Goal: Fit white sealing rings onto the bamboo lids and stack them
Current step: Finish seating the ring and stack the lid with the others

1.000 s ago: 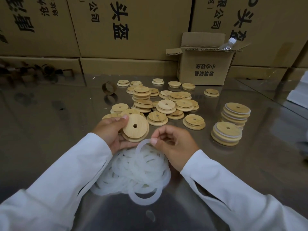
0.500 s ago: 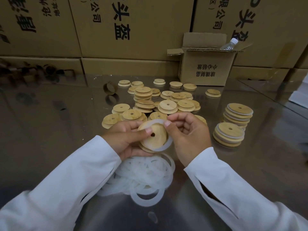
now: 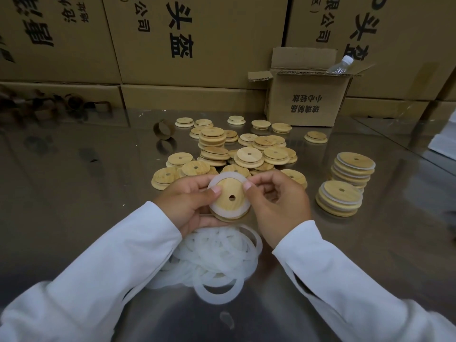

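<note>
My left hand (image 3: 190, 203) grips a round bamboo lid (image 3: 230, 192) with a centre hole, thumb on its face. A white sealing ring (image 3: 222, 178) lies around the lid's raised step. My right hand (image 3: 276, 203) pinches the ring's upper right edge with thumb and forefinger. Below my hands lies a heap of loose white rings (image 3: 217, 257) on the steel table. Bare bamboo lids (image 3: 246, 151) are scattered and stacked behind. Two stacks of ringed lids stand at the right, a near stack (image 3: 339, 198) and a far stack (image 3: 352, 169).
A small open carton (image 3: 306, 99) with a plastic bottle (image 3: 341, 64) in it stands at the back right. Large cardboard boxes (image 3: 197, 40) wall the table's far edge. A brown cardboard ring (image 3: 164, 129) lies left of the lids. Bare steel table (image 3: 74, 169) spreads left.
The ring has gone from hanging loose in my right hand to lying around the lid. Both hands rose and came together over the ring heap.
</note>
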Available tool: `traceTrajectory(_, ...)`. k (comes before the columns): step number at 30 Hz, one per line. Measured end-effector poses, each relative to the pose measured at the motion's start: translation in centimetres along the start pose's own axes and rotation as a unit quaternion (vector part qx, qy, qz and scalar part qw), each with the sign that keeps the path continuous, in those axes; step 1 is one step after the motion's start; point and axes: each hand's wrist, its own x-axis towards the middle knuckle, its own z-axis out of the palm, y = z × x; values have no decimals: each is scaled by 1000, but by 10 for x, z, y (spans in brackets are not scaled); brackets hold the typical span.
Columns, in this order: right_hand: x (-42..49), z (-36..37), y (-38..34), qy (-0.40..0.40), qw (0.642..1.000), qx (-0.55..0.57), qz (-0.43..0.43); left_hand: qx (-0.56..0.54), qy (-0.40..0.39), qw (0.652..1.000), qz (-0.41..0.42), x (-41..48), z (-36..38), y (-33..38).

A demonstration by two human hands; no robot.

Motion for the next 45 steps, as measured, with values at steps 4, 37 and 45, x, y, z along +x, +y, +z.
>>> traceTrajectory(4,3,1,2,1,999,33,28,17,7,1000,25,0,0,-1)
traceTrajectory(37,2,4,3,18,995,73,72,-3,32,993,113,-1,1,2)
traceTrajectory(45,0,2,3,-16,999,19,29,40,37,993,108,1,3,-1)
